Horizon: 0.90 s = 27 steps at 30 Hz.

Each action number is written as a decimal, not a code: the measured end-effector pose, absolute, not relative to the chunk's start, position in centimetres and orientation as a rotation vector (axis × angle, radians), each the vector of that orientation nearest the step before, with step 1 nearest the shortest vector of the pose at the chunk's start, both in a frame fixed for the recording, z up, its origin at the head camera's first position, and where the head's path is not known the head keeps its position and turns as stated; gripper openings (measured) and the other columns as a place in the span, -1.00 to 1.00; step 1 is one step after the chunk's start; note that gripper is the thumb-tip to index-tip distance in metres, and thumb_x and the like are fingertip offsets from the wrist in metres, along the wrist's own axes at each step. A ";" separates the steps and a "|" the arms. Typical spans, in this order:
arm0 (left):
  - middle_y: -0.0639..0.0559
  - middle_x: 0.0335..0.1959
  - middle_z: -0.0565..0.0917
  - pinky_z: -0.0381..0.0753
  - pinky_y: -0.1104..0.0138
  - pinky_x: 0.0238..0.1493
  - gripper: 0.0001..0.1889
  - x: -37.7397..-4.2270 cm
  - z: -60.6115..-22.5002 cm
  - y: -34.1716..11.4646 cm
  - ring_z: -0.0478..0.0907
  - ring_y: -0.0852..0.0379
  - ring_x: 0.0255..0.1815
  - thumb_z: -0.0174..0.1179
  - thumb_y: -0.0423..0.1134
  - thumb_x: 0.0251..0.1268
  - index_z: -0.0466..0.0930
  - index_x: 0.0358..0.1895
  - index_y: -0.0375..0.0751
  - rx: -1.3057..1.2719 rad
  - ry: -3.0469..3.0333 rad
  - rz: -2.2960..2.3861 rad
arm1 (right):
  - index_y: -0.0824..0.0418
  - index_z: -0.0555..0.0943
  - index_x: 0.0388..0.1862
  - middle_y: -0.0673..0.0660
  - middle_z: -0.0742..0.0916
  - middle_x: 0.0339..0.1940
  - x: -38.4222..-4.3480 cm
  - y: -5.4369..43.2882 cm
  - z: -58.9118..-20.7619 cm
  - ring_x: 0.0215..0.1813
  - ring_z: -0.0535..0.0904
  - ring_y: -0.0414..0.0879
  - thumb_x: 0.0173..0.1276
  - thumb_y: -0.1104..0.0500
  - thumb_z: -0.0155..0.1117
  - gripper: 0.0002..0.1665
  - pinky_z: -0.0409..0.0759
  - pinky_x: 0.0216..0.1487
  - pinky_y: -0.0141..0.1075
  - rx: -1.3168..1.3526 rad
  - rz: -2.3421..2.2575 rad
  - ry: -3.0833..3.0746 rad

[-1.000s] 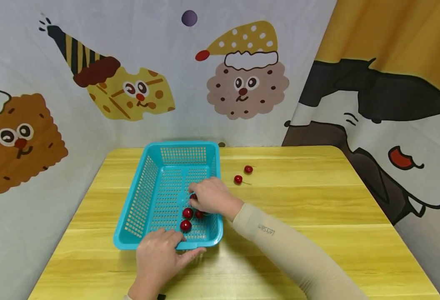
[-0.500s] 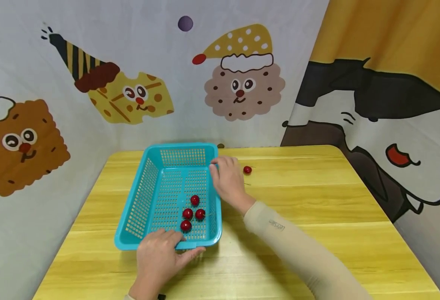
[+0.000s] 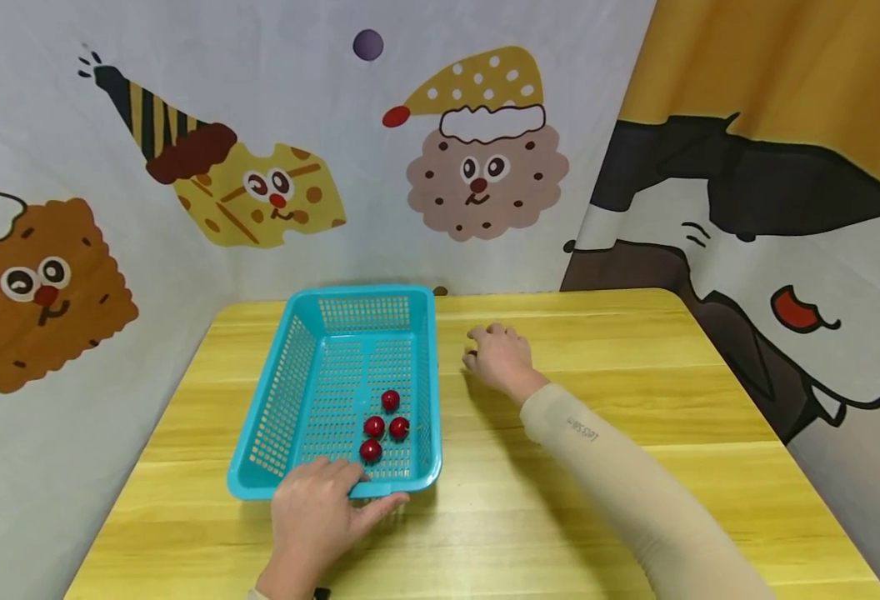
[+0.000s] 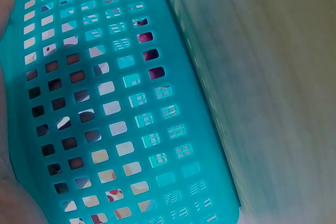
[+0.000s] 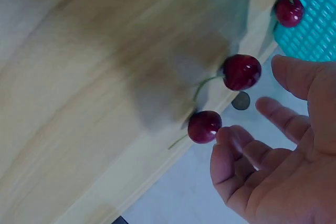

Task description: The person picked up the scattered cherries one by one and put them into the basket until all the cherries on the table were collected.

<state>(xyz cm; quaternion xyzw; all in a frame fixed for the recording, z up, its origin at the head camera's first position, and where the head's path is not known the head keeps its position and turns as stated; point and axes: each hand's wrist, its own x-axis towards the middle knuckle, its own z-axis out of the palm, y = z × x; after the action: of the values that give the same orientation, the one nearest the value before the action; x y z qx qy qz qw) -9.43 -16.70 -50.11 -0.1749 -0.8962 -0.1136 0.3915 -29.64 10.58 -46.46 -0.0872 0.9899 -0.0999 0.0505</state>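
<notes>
My left hand (image 3: 316, 512) grips the near rim of a blue plastic basket (image 3: 237, 454), fingers over the rim and thumb along the outside. Several red cherries (image 3: 371, 451) lie on the basket floor, toward its near right corner. To the right of the basket, my right hand (image 3: 502, 360) hovers over the table with loosely bent fingers and nothing held. The right wrist view shows a cherry (image 5: 242, 72) in front of the thumb and another cherry (image 5: 205, 127) close to the fingertips, both with stems. In the head view the hand hides them almost wholly.
The yellow wood-grain table (image 3: 635, 467) extends to the right of the basket. Behind its far edge hangs a white cloth (image 3: 320, 108) with cartoon figures. A small dark object (image 3: 322, 593) shows beside my left wrist at the bottom.
My right hand has let go of a cherry in the basket, lifted out over the right rim and moved right to the two cherries on the table. The left hand stays at the rim.
</notes>
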 end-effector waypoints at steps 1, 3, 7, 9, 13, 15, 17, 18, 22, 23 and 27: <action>0.24 -0.68 0.64 0.36 0.35 -0.62 -0.24 -9.4 -50.1 -16.7 0.46 0.19 -0.67 0.07 0.73 0.15 0.62 -0.62 0.08 -0.442 -2.281 -0.287 | 0.01 0.49 0.56 0.28 0.53 0.55 -29.6 10.6 -46.6 0.50 0.48 0.32 0.65 -0.14 0.21 -0.39 0.51 0.46 0.20 -0.279 -0.287 3.011; 0.24 -0.68 0.65 0.37 0.35 -0.62 -0.23 -9.4 -50.1 -16.7 0.47 0.19 -0.67 0.05 0.73 0.17 0.62 -0.62 0.08 -0.440 -2.288 -0.288 | 0.03 0.53 0.53 0.29 0.56 0.53 -29.6 10.7 -46.9 0.47 0.51 0.31 0.62 -0.12 0.26 -0.40 0.56 0.42 0.19 -0.305 -0.265 3.012; 0.24 -0.69 0.64 0.35 0.36 -0.62 -0.18 -9.5 -50.1 -16.7 0.46 0.20 -0.68 -0.06 0.76 0.22 0.62 -0.63 0.08 -0.434 -2.293 -0.278 | 0.05 0.57 0.49 0.29 0.61 0.46 -29.7 10.8 -47.5 0.40 0.57 0.30 0.58 -0.09 0.33 -0.41 0.63 0.32 0.17 -0.336 -0.275 3.020; 0.24 -0.70 0.63 0.33 0.37 -0.63 -0.17 -9.5 -50.0 -16.6 0.44 0.20 -0.69 -0.09 0.76 0.23 0.62 -0.64 0.08 -0.434 -2.286 -0.279 | 0.05 0.57 0.48 0.29 0.62 0.43 -29.9 10.9 -47.7 0.39 0.57 0.30 0.57 -0.08 0.35 -0.42 0.64 0.29 0.18 -0.346 -0.284 3.023; 0.24 -0.72 0.61 0.31 0.38 -0.64 -0.17 -9.6 -50.0 -16.6 0.42 0.21 -0.69 -0.10 0.75 0.25 0.60 -0.65 0.08 -0.434 -2.276 -0.285 | 0.06 0.55 0.50 0.30 0.61 0.43 -30.4 11.2 -48.1 0.36 0.58 0.30 0.57 -0.06 0.34 -0.41 0.65 0.28 0.17 -0.344 -0.284 3.035; 0.25 -0.72 0.61 0.32 0.38 -0.63 -0.17 -9.5 -50.0 -16.5 0.42 0.20 -0.69 -0.11 0.75 0.26 0.59 -0.65 0.08 -0.433 -2.277 -0.292 | 0.06 0.53 0.51 0.31 0.58 0.45 -30.7 11.6 -48.1 0.36 0.57 0.31 0.58 -0.06 0.33 -0.40 0.63 0.30 0.18 -0.322 -0.273 3.051; 0.25 -0.72 0.61 0.32 0.37 -0.63 -0.18 -9.5 -50.0 -16.5 0.42 0.21 -0.69 -0.09 0.74 0.25 0.59 -0.65 0.08 -0.433 -2.278 -0.299 | 0.05 0.52 0.53 0.31 0.54 0.47 -31.0 11.9 -48.2 0.34 0.57 0.31 0.59 -0.06 0.31 -0.39 0.61 0.31 0.18 -0.287 -0.263 3.055; 0.25 -0.72 0.61 0.33 0.37 -0.63 -0.18 -9.5 -50.0 -16.5 0.43 0.21 -0.69 -0.08 0.74 0.25 0.59 -0.65 0.08 -0.434 -2.280 -0.299 | 0.03 0.51 0.54 0.31 0.53 0.48 -31.1 12.1 -48.2 0.33 0.57 0.31 0.59 -0.07 0.31 -0.39 0.60 0.32 0.17 -0.268 -0.254 3.052; 0.26 -0.70 0.63 0.36 0.36 -0.62 -0.21 -9.5 -50.0 -16.5 0.45 0.20 -0.68 0.00 0.73 0.21 0.60 -0.65 0.08 -0.442 -2.276 -0.305 | 0.03 0.54 0.52 0.33 0.53 0.46 -31.2 12.6 -48.4 0.25 0.64 0.32 0.60 -0.03 0.29 -0.43 0.65 0.25 0.16 -0.262 -0.250 3.026; 0.26 -0.70 0.63 0.36 0.36 -0.62 -0.21 -9.5 -50.0 -16.5 0.45 0.20 -0.68 -0.01 0.73 0.21 0.60 -0.64 0.08 -0.445 -2.273 -0.299 | 0.04 0.55 0.50 0.33 0.54 0.45 -31.3 12.7 -48.4 0.22 0.66 0.32 0.60 -0.01 0.29 -0.45 0.68 0.22 0.15 -0.269 -0.253 3.023; 0.25 -0.69 0.65 0.39 0.36 -0.61 -0.20 -9.4 -50.0 -16.5 0.47 0.21 -0.68 -0.03 0.74 0.22 0.61 -0.64 0.08 -0.444 -2.278 -0.281 | 0.09 0.62 0.42 0.35 0.60 0.37 -31.3 12.8 -48.3 0.16 0.70 0.32 0.58 0.07 0.32 -0.52 0.74 0.12 0.14 -0.297 -0.305 3.041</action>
<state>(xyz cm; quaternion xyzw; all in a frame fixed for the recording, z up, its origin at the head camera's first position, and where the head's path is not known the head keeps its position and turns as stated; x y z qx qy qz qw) -9.43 -16.54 -49.99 -0.1749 -0.8968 -0.1106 0.3910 -31.29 12.79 -48.35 -0.0967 0.9897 -0.0992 0.0357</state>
